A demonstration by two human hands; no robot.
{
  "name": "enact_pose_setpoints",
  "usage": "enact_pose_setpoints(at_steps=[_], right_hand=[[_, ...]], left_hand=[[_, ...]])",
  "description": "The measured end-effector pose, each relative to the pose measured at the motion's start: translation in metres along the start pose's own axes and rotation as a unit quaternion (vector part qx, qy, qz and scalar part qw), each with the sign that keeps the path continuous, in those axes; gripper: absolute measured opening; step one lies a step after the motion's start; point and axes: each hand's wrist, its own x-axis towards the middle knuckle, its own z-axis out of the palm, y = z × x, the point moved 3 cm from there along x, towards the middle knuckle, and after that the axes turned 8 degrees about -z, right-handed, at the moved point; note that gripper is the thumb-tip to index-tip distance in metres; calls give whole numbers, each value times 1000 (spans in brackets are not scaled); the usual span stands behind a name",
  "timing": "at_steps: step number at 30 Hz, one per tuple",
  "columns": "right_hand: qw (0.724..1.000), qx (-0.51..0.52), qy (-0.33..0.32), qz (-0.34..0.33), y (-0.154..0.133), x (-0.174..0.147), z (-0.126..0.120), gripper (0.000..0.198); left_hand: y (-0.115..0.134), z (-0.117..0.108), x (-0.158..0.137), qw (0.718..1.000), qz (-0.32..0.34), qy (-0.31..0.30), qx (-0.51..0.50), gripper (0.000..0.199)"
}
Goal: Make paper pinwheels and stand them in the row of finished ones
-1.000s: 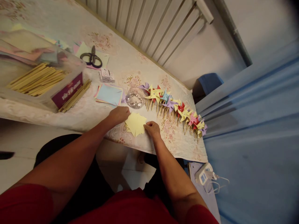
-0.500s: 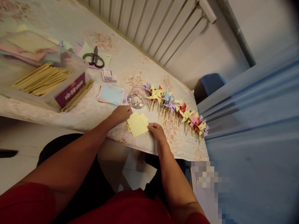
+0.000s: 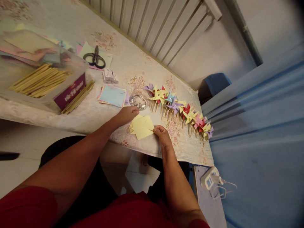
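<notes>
A square of yellow paper (image 3: 143, 127) with cut corners lies over more yellow sheets at the table's front. My right hand (image 3: 163, 134) pinches its right corner between thumb and finger. Just above the paper's upper left edge is my left hand (image 3: 127, 115), fingers curled together; whatever they hold, if anything, is hidden. Right behind that hand stands a round clear container (image 3: 138, 100) of small shiny metal pieces. To its left is a stack of coloured paper squares (image 3: 112, 95), blue on top.
A row of paper pinwheels (image 3: 174, 106) on sticks runs along the right. At left stand a clear plastic box (image 3: 51, 103) of wooden sticks, loose sticks (image 3: 78, 96), small boxes (image 3: 110, 76) and scissors (image 3: 95, 58). A power strip (image 3: 210, 178) sits lower right.
The top yellow square has shifted right, away from the sheets beneath, with my right hand at its corner. My left hand has moved slightly right and up.
</notes>
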Motion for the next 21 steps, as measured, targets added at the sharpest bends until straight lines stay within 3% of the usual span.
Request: enact_pose_setpoints(at_steps=[13,21], right_hand=[[998,52,-9,-25,3,-5,-1,26],[995,97,10,-26,-1,-5,-1,26]], left_hand=[[10,13,-3,995,8,-93,-27,44],[18,17,-5,987,-17,-138,-78,36]])
